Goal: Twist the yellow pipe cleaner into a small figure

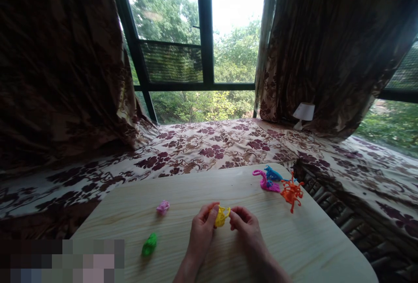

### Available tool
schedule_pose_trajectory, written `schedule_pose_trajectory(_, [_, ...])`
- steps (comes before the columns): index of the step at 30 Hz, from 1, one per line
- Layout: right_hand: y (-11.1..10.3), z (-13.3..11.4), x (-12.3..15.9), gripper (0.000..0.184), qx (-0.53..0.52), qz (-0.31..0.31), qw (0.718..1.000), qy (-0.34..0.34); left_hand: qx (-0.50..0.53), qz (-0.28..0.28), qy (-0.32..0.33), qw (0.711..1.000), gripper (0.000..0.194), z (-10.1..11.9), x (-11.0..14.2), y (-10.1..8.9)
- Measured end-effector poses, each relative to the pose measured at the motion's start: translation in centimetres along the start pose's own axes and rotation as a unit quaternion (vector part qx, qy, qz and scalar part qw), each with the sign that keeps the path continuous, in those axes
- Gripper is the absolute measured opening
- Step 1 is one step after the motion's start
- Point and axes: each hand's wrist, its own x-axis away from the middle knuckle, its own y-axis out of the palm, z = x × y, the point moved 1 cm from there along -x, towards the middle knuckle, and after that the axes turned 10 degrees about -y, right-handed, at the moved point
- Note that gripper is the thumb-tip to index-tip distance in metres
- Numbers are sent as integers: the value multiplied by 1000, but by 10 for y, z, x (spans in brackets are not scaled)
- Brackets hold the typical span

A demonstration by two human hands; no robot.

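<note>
Both of my hands meet over a pale wooden table (183, 187). My left hand (201, 230) and my right hand (245, 225) pinch a small yellow twisted pipe-cleaner piece (222, 216) between their fingertips, just above the tabletop. A small green piece (149, 245) lies to the left of my left hand. Farther back on the left lies a small pale pink piece (163, 206).
At the table's far right corner lie a magenta figure (266, 181), a blue figure (273, 173) and an orange figure (291, 193). A flowered cloth (209, 143) covers the ledge behind. A small white lamp (303, 115) stands by the right curtain. Windows and dark curtains rise beyond.
</note>
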Motion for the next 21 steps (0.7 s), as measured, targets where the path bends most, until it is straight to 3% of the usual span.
schedule_pose_trajectory(4, [1, -2, 1, 23, -6, -5, 1000, 4, -45, -46, 29, 998, 30, 6, 6, 6])
schedule_pose_trajectory(11, [4, -5, 0, 24, -5, -11, 1000, 8, -103, -11, 42, 994, 20, 2, 6, 5])
schedule_pose_trajectory(21, [2, -3, -1, 23, -17, -9, 999, 36, -104, -15, 36, 994, 20, 1, 5, 5])
